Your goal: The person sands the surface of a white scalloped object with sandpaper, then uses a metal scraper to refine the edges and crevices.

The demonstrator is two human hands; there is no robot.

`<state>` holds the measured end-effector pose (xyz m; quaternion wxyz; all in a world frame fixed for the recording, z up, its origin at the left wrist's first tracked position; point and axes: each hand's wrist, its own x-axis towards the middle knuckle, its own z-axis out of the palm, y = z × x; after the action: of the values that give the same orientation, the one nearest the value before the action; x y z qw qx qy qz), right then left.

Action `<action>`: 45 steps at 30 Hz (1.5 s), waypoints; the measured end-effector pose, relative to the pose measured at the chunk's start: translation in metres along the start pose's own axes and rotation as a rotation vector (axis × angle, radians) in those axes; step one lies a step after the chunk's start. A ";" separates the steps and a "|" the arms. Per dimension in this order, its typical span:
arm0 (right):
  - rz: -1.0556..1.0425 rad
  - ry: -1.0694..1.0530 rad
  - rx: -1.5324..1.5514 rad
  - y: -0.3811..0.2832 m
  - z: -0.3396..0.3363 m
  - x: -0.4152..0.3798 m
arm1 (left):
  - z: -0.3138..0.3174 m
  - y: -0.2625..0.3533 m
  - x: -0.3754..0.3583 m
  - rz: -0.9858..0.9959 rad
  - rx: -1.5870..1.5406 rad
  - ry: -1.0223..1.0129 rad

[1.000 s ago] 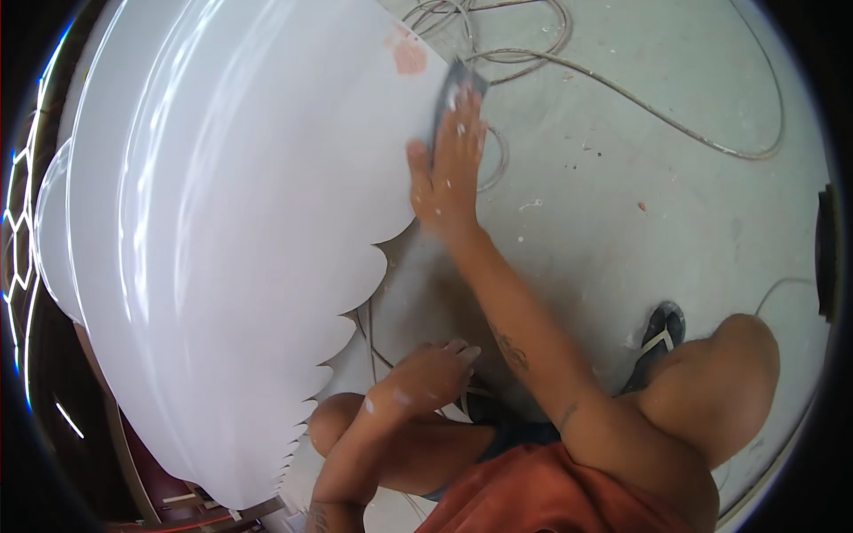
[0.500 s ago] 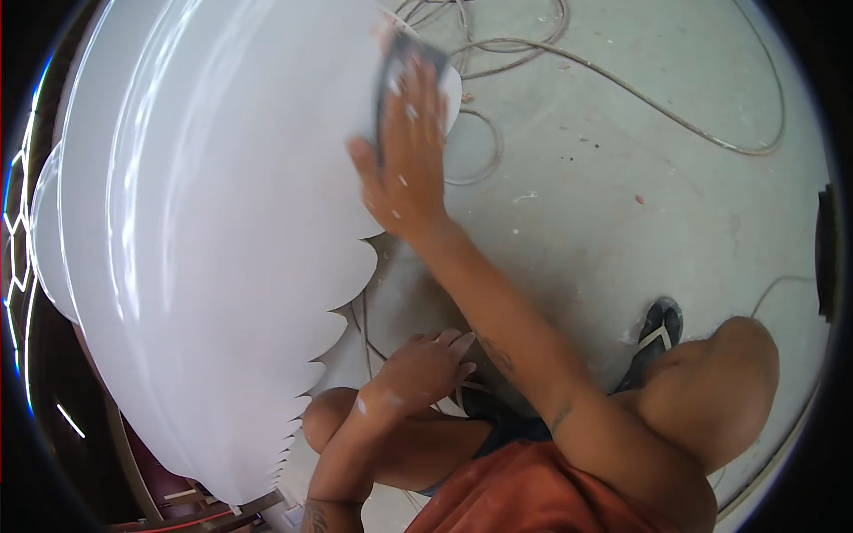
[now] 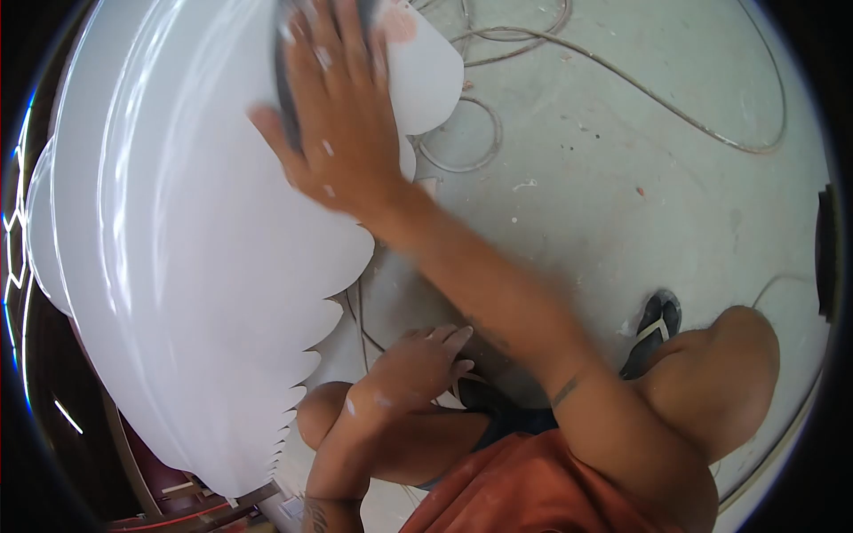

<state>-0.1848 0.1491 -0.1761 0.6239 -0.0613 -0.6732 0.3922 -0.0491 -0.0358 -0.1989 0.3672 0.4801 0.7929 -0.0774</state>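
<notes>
A large glossy white curved panel (image 3: 204, 266) with a scalloped right edge fills the left side of the view. My right hand (image 3: 342, 115) lies over a dark grey sanding pad (image 3: 283, 84) and presses it flat against the upper part of the panel. The thumb is spread out to the left, and the hand covers most of the pad. A reddish patch (image 3: 397, 24) shows on the white surface just right of the fingertips. Lower down, my left hand (image 3: 418, 364) hangs relaxed over my left knee, fingers a little apart, holding nothing and not touching the panel.
A long hose (image 3: 613, 75) loops across the grey floor (image 3: 569, 222) at upper right. Thin cables (image 3: 360, 329) run beneath the panel's edge near my left knee. My sandalled foot (image 3: 656, 329) stands on the floor at right. Dark reflective surfaces lie at far left.
My right hand has slid left and slightly upward across the panel with the sanding pad, uncovering the reddish patch and more scalloped edge. My left hand has barely moved.
</notes>
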 end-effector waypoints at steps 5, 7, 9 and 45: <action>0.159 -0.133 0.024 -0.028 0.000 -0.123 | -0.010 -0.004 0.009 -0.061 0.001 -0.180; 0.141 -0.219 0.007 -0.019 -0.007 -0.126 | -0.002 -0.002 0.007 -0.107 0.005 -0.252; 0.149 -0.100 -0.060 -0.003 -0.005 -0.081 | 0.010 0.000 0.002 0.070 -0.036 0.016; 0.064 0.017 -0.117 0.044 0.006 -0.071 | 0.019 -0.006 0.002 0.140 0.000 0.095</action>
<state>-0.1927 0.1362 -0.2586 0.6120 -0.1223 -0.6875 0.3712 -0.0449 -0.0463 -0.2154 0.3334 0.5375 0.7740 -0.0288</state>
